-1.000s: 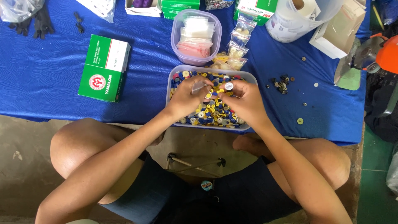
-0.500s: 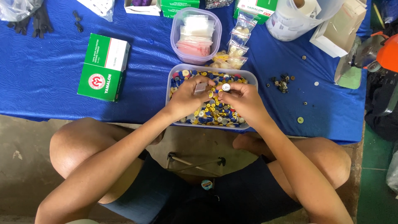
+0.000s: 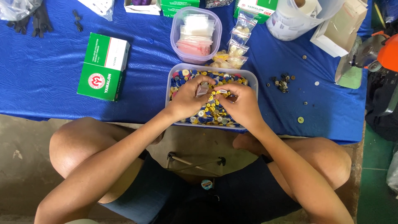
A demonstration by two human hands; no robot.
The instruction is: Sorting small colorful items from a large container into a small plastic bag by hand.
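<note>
A seated person is working both hands over a clear tub (image 3: 171,83) of mixed buttons (image 3: 215,112) at the centre of the frame, the left hand (image 3: 188,98) pinching a small clear bag (image 3: 202,88) open while the right hand (image 3: 241,103) is closing its fingertips on a button to feed in; filled bags (image 3: 236,49) are lying just above the tub.

Carrying a blue cloth (image 3: 62,79) over the desk (image 3: 323,124). Bearing a green box (image 3: 103,66), a clear button tray (image 3: 253,83), a round tub (image 3: 178,37), black gloves (image 3: 31,20) and loose buttons (image 3: 284,81).
</note>
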